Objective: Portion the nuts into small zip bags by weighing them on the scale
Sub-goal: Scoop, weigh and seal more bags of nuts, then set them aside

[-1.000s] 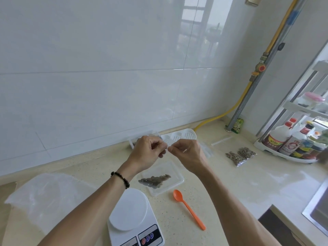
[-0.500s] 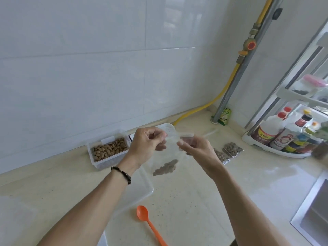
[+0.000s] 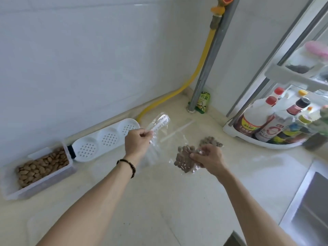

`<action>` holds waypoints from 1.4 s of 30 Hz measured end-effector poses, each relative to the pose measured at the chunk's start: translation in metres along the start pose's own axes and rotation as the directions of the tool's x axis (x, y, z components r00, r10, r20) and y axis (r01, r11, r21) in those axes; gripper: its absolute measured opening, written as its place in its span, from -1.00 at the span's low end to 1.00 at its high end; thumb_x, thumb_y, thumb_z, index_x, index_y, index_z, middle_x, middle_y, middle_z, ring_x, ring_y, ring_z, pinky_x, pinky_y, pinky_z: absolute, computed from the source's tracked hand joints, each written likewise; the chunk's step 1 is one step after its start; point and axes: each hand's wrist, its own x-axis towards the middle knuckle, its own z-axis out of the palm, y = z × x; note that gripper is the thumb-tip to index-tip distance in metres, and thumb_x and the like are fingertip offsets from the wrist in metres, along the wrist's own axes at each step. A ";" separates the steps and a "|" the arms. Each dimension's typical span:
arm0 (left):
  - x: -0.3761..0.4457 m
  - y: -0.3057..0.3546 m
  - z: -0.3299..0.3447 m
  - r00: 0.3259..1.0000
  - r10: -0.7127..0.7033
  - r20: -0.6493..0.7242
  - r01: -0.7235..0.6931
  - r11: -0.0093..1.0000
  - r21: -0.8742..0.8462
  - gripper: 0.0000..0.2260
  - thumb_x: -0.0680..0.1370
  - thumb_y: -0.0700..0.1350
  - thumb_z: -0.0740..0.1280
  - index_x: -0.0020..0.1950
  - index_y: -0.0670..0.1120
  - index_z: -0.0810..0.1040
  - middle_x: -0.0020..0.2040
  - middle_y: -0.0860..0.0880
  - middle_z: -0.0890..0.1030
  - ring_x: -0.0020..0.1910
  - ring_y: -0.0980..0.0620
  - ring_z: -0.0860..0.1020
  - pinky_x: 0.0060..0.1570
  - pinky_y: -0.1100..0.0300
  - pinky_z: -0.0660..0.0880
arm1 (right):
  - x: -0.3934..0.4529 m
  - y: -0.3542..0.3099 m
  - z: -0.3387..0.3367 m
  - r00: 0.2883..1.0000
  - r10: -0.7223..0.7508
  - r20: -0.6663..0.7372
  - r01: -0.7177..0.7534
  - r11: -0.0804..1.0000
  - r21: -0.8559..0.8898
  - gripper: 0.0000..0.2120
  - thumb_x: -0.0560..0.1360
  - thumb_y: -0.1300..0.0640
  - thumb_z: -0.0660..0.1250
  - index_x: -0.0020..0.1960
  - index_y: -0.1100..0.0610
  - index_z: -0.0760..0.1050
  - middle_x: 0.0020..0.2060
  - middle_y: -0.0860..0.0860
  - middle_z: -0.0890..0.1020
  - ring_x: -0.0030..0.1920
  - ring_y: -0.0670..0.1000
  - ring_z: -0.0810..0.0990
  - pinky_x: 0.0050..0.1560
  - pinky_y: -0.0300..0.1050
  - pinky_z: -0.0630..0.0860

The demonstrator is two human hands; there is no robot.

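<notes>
My right hand (image 3: 208, 159) pinches a small clear zip bag filled with brown nuts (image 3: 183, 159), low over the beige counter (image 3: 159, 201). Just behind it lies another filled nut bag (image 3: 211, 141). My left hand (image 3: 135, 143), with a dark bead bracelet on its wrist, grips crumpled clear empty plastic bags (image 3: 158, 124) up off the counter. At the far left stands a clear plastic box of loose nuts (image 3: 41, 166). Neither the scale nor the spoon is in view.
A white perforated tray (image 3: 106, 139) lies along the tiled wall. In the corner are a yellow hose (image 3: 198, 71), a grey pipe (image 3: 211, 55) and a green packet (image 3: 203, 102). A white rack with sauce bottles (image 3: 269, 125) stands at right, a steel sink (image 3: 308, 206) at lower right.
The view has swung right, away from the scale and spoon. My hands, which pinched the bag's top together, have parted; the right has carried the filled bag down beside the other one.
</notes>
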 end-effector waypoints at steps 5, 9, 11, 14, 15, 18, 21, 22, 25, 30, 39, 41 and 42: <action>0.030 -0.015 0.062 0.996 -0.029 0.085 0.019 0.993 0.113 -0.80 0.46 -0.07 0.46 -0.28 -0.17 0.64 -0.38 -0.05 0.63 -0.30 -0.03 0.60 -0.12 0.06 0.57 | 0.034 0.034 -0.009 0.988 0.102 -0.112 -0.103 0.995 -0.002 -0.72 0.31 0.14 0.61 -0.17 0.12 0.51 -0.32 0.11 0.61 -0.26 0.26 0.66 -0.20 0.24 0.62; 0.045 -0.028 0.089 0.993 -0.039 0.114 0.015 0.978 0.207 -0.72 0.47 -0.05 0.45 -0.32 -0.23 0.57 -0.35 -0.14 0.61 -0.33 -0.09 0.53 -0.23 0.13 0.53 | 0.045 0.050 -0.006 0.979 0.126 -0.163 -0.139 0.988 -0.073 -0.72 0.33 0.08 0.59 -0.19 0.05 0.47 -0.32 0.03 0.63 -0.30 0.13 0.67 -0.29 0.03 0.56; 0.048 -0.033 0.094 0.992 -0.038 0.123 0.008 0.971 0.239 -0.72 0.47 -0.06 0.44 -0.33 -0.22 0.55 -0.37 -0.13 0.57 -0.35 -0.05 0.48 -0.26 0.15 0.49 | 0.047 0.053 -0.006 0.973 0.142 -0.180 -0.163 0.980 -0.113 -0.72 0.35 0.05 0.57 -0.13 0.09 0.49 -0.33 0.02 0.60 -0.31 0.05 0.62 -0.37 -0.10 0.47; 0.049 -0.037 0.095 0.991 -0.026 0.134 -0.015 0.954 0.299 -0.71 0.46 -0.04 0.45 -0.33 -0.20 0.51 -0.38 -0.13 0.52 -0.36 -0.04 0.44 -0.33 0.10 0.44 | 0.048 0.056 -0.005 0.971 0.129 -0.200 -0.170 0.965 -0.200 -0.72 0.39 0.03 0.54 -0.04 0.13 0.52 -0.31 -0.01 0.57 -0.31 -0.03 0.53 -0.42 -0.20 0.33; 0.050 -0.038 0.094 0.991 -0.011 0.136 -0.033 0.949 0.314 -0.68 0.45 -0.03 0.45 -0.36 -0.18 0.44 -0.41 -0.09 0.46 -0.38 -0.04 0.39 -0.37 0.12 0.36 | 0.048 0.057 -0.004 0.972 0.118 -0.205 -0.167 0.957 -0.236 -0.70 0.39 0.01 0.53 -0.02 0.12 0.52 -0.25 0.01 0.58 -0.25 0.01 0.54 -0.39 -0.20 0.34; 0.047 -0.032 0.085 0.986 0.070 0.154 -0.125 0.915 0.383 -0.72 0.44 0.06 0.45 -0.28 -0.01 0.39 -0.26 0.02 0.43 -0.29 -0.01 0.41 -0.32 0.16 0.35 | 0.048 0.057 -0.002 0.971 0.098 -0.218 -0.162 0.940 -0.300 -0.61 0.37 -0.03 0.51 0.10 0.10 0.51 0.00 0.06 0.52 0.04 0.10 0.50 -0.10 -0.11 0.40; 0.043 -0.034 0.061 0.982 0.107 0.158 -0.168 0.877 0.449 -0.63 0.49 0.12 0.40 0.22 -0.03 0.55 0.05 -0.02 0.48 -0.08 0.03 0.48 -0.10 0.13 0.46 | 0.046 0.040 0.009 0.971 0.048 -0.236 -0.121 0.945 -0.305 -0.54 0.40 -0.03 0.45 0.24 0.11 0.50 0.12 0.06 0.47 0.18 0.11 0.41 0.08 -0.08 0.35; 0.040 -0.038 0.050 0.981 0.118 0.152 -0.176 0.872 0.457 -0.57 0.50 0.12 0.39 0.29 -0.06 0.53 0.09 -0.02 0.48 -0.06 0.05 0.49 -0.10 0.16 0.44 | 0.045 0.030 0.017 0.973 0.011 -0.230 -0.083 0.949 -0.304 -0.55 0.41 -0.04 0.44 0.24 0.10 0.50 0.14 0.06 0.47 0.21 0.10 0.40 0.12 -0.07 0.36; 0.029 -0.050 0.012 0.978 0.136 0.160 -0.199 0.842 0.502 -0.55 0.51 0.09 0.39 0.35 -0.06 0.48 0.16 -0.02 0.48 0.09 0.01 0.51 -0.05 0.21 0.43 | 0.041 0.000 0.055 0.990 -0.082 -0.114 0.052 0.969 -0.243 -0.60 0.45 -0.04 0.42 0.22 0.10 0.52 0.13 0.03 0.50 0.20 0.07 0.46 0.17 -0.05 0.43; 0.011 -0.076 -0.052 0.985 0.037 0.169 -0.148 0.687 0.711 -0.39 0.45 0.10 0.42 0.44 -0.04 0.35 0.28 -0.09 0.45 0.26 -0.11 0.40 0.14 0.09 0.39 | 0.030 -0.034 0.126 0.963 -0.240 0.127 0.263 0.938 -0.225 -0.59 0.47 -0.07 0.42 0.21 0.15 0.51 0.02 -0.01 0.52 0.13 0.06 0.51 0.08 -0.07 0.48; -0.013 -0.101 -0.081 0.987 0.041 0.154 -0.157 0.413 0.897 -0.23 0.27 0.31 0.46 0.35 0.01 0.33 0.30 -0.01 0.44 0.31 -0.04 0.38 0.26 0.04 0.22 | 0.026 -0.036 0.175 0.942 -0.234 0.242 0.332 0.756 -0.563 -0.32 0.40 -0.14 0.48 0.39 0.09 0.32 0.22 0.04 0.51 0.24 0.11 0.42 0.20 0.02 0.34; -0.012 -0.102 -0.078 0.988 0.063 0.142 -0.156 0.409 0.899 -0.23 0.27 0.30 0.48 0.36 0.00 0.32 0.29 -0.02 0.44 0.29 -0.04 0.38 0.26 0.05 0.21 | 0.027 -0.034 0.176 0.943 -0.251 0.219 0.331 0.778 -0.533 -0.36 0.44 -0.03 0.47 0.40 0.12 0.30 0.18 0.05 0.57 0.24 0.12 0.45 0.20 0.03 0.34; -0.011 -0.102 -0.077 0.989 0.059 0.137 -0.149 0.407 0.901 -0.19 0.27 0.30 0.49 0.39 0.00 0.29 0.32 -0.05 0.41 0.32 -0.05 0.36 0.29 0.04 0.20 | 0.027 -0.034 0.175 0.941 -0.263 0.211 0.336 0.786 -0.519 -0.39 0.46 0.02 0.46 0.40 0.13 0.30 0.15 0.06 0.59 0.23 0.12 0.46 0.20 0.03 0.34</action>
